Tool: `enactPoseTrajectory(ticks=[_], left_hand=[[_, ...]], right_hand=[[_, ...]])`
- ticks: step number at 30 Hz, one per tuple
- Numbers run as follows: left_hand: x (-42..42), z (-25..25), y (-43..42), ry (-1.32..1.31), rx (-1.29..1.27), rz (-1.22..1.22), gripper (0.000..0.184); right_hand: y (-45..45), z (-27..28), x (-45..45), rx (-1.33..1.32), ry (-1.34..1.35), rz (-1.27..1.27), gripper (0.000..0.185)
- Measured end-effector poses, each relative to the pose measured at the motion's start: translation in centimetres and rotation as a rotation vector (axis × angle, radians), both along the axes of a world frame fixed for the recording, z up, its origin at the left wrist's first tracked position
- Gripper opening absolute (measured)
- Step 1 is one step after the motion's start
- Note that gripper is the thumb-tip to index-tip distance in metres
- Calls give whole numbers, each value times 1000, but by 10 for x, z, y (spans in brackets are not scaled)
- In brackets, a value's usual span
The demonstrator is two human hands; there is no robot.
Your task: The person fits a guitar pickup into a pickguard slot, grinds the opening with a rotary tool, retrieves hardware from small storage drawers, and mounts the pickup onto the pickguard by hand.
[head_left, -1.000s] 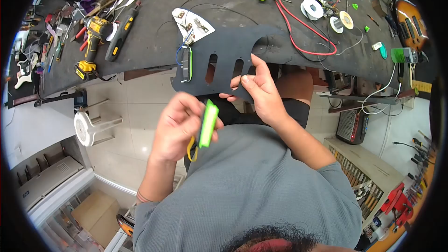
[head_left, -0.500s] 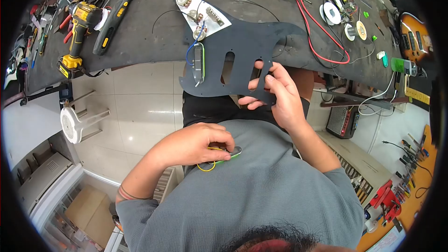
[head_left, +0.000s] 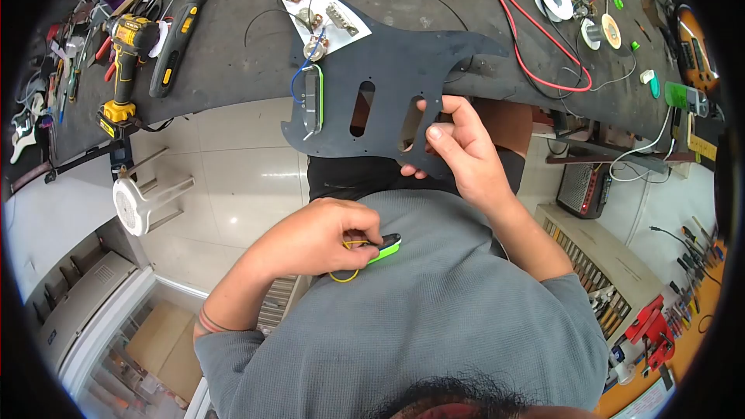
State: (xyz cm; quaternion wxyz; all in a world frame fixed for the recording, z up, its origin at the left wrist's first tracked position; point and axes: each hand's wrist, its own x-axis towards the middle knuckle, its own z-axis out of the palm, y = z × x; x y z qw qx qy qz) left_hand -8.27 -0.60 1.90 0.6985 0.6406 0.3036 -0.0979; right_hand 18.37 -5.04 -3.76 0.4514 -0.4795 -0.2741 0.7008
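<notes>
My left hand (head_left: 345,237) is closed on a small black and green guitar pickup (head_left: 386,250) with a yellow wire, held against the grey shirt. My right hand (head_left: 466,147) grips the lower right edge of a black pickguard (head_left: 396,54), thumb on top and fingers beneath. One pickup (head_left: 313,101) with green sides sits in the pickguard's left slot, a blue wire running up from it. Two other slots show as open holes. Pots and a switch sit on the white plate (head_left: 322,15) at the pickguard's top left.
On the dark workbench (head_left: 240,54) lie a yellow drill (head_left: 132,46) and a black and yellow tool (head_left: 180,39) at left. A red cable (head_left: 528,54) and wire spools (head_left: 555,0) lie at right. A white stool (head_left: 132,206) stands on the floor at left.
My left hand has brought the pickup down from beside the pickguard to the shirt, where it now lies flatter. My right hand still holds the pickguard, whose position in view has shifted.
</notes>
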Motion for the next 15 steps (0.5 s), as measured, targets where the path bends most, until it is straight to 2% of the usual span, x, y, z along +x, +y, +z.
enactPoseTrajectory(ticks=[2, 6, 7, 10, 13, 15], left_hand=[[-1, -2, -5, -21, -137, 147, 13], [5, 9, -2, -194, -178, 563, 8], [11, 9, -3, -219, 1, 688, 10], [40, -3, -1, -223, 685, 760, 19], [67, -5, -1, -129, 1031, 684, 19], [75, -12, -2, -62, 1135, 671, 19]], right_hand=[[-2, -2, 0, 7, 39, -1, 35], [-1, -3, -1, 58, 89, 7, 39], [-1, -4, -1, 87, 90, 9, 39], [-2, -6, -4, 114, 144, 12, 41], [-5, -10, -4, 169, 62, 29, 46], [-6, -12, -3, 197, 8, 48, 48]])
